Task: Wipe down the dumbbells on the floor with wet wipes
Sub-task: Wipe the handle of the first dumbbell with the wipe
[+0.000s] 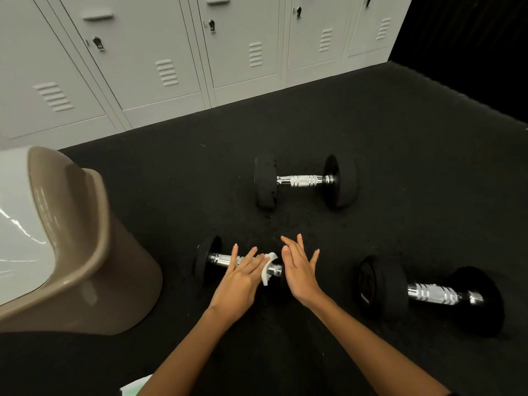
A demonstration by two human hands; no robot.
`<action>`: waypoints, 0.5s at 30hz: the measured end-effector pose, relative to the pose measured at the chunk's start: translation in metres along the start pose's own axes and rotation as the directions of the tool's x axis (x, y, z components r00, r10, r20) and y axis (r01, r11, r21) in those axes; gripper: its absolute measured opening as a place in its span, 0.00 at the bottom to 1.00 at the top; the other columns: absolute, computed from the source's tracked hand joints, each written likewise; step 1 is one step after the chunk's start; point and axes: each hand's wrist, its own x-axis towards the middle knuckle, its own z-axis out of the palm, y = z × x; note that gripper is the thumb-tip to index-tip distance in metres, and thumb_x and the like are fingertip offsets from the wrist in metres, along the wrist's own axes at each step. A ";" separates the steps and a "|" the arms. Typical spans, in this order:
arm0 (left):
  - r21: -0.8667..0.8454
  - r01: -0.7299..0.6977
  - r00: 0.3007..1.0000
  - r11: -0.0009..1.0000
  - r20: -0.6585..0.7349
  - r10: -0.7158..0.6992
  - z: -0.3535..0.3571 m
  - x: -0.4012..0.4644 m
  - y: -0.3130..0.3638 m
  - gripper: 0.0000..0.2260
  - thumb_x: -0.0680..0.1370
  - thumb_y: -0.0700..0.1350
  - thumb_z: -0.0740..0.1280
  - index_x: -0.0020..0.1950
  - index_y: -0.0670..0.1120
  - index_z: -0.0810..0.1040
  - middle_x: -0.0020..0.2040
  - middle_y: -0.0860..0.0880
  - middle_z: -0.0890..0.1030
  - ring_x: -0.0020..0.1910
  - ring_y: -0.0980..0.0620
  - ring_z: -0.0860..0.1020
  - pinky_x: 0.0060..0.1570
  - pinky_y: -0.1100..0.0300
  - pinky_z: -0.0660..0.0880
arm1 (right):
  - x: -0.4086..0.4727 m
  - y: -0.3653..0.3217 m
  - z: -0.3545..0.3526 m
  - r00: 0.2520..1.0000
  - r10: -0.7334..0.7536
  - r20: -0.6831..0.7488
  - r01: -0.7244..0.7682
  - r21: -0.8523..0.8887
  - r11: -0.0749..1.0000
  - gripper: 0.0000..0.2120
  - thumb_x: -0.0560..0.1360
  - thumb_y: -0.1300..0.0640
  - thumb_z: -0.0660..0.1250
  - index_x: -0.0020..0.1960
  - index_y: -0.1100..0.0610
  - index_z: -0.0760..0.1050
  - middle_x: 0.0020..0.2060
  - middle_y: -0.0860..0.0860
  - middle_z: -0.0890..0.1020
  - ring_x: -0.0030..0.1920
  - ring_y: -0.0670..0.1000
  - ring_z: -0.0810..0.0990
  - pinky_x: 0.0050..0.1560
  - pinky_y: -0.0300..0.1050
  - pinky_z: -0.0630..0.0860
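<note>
At the far left I see a beige moulded chair [85, 252], its seat cut off by the frame edge, standing on the black floor [400, 138]. At the bottom edge a pale green and white packet [134, 388] peeks out beside the left forearm; only a corner shows and I can read no writing on it.

Next comes the nearest dumbbell [217, 260], lying on the floor in front of me. My left hand [237, 284] rests on its chrome handle with fingers straight and spread, pressing a white wet wipe [268, 268] against the bar. The dumbbell's right head is hidden behind both hands.

My right hand [300, 274] is just beside the wipe, fingers straight and fanned wide, holding nothing; whether it touches the dumbbell I cannot tell.

Farther back lies a second dumbbell [305, 181], well apart from the hands. At the right lies a third dumbbell [428, 292]; a faint marking sits on its left head, too dark to read.

Grey lockers [171, 52] line the back wall, with small latches; no labels are legible.
</note>
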 end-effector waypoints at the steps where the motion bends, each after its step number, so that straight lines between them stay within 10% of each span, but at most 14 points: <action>1: -0.087 0.016 1.000 0.996 0.020 -0.014 -0.002 0.006 0.005 0.24 0.78 0.40 0.63 0.74 0.48 0.64 0.72 0.51 0.69 0.75 0.51 0.59 0.74 0.44 0.39 | 0.000 0.000 0.000 1.000 0.001 0.000 -0.001 0.000 1.000 0.20 0.83 0.53 0.45 0.73 0.52 0.61 0.75 0.47 0.59 0.71 0.35 0.40 0.68 0.48 0.25; 6: -0.273 0.091 0.994 0.958 0.077 -0.073 -0.006 0.029 0.024 0.15 0.81 0.43 0.54 0.66 0.49 0.71 0.62 0.51 0.76 0.68 0.56 0.67 0.72 0.47 0.33 | -0.005 -0.001 -0.003 0.998 -0.062 -0.026 0.059 -0.106 0.993 0.19 0.83 0.52 0.45 0.68 0.53 0.67 0.71 0.47 0.66 0.73 0.38 0.46 0.71 0.47 0.29; 15: 0.061 0.129 0.982 0.990 0.132 -0.136 -0.015 0.030 0.006 0.19 0.82 0.50 0.46 0.59 0.48 0.75 0.55 0.52 0.79 0.60 0.52 0.74 0.72 0.41 0.32 | -0.016 -0.003 -0.004 0.960 -0.259 -0.111 0.142 -0.605 0.784 0.33 0.75 0.46 0.34 0.63 0.55 0.74 0.60 0.50 0.78 0.69 0.50 0.69 0.72 0.58 0.53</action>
